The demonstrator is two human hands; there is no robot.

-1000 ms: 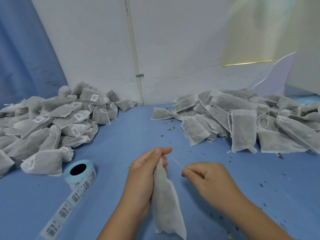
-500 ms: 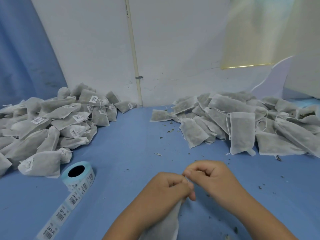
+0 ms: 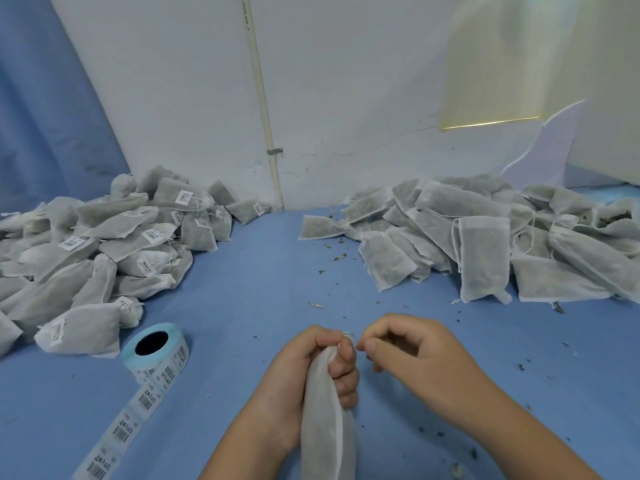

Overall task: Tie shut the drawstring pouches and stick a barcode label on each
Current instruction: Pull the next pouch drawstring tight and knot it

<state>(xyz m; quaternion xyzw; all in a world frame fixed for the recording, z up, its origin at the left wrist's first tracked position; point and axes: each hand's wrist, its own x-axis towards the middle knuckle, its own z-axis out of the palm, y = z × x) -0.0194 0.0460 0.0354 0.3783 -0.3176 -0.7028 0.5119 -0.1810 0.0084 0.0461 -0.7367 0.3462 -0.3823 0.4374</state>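
Only the head view here. The left hand (image 3: 311, 372) has its fingers wrapped tight round the neck of a pouch (image 3: 325, 427), which hangs down near the bottom edge, over the near middle of the table (image 3: 259, 271). The right hand (image 3: 408, 344) sits just right of the neck, fingers curled and tips pinched. I can't tell if the string is in them, it's too thin to see.

The pouch looks light, soft and floppy, so I'd say hold it by the bunched neck, not the body. The roll (image 3: 156, 348) lies near left. Labelled pile (image 3: 97, 244) is far left, untied pile (image 3: 485, 244) far right.
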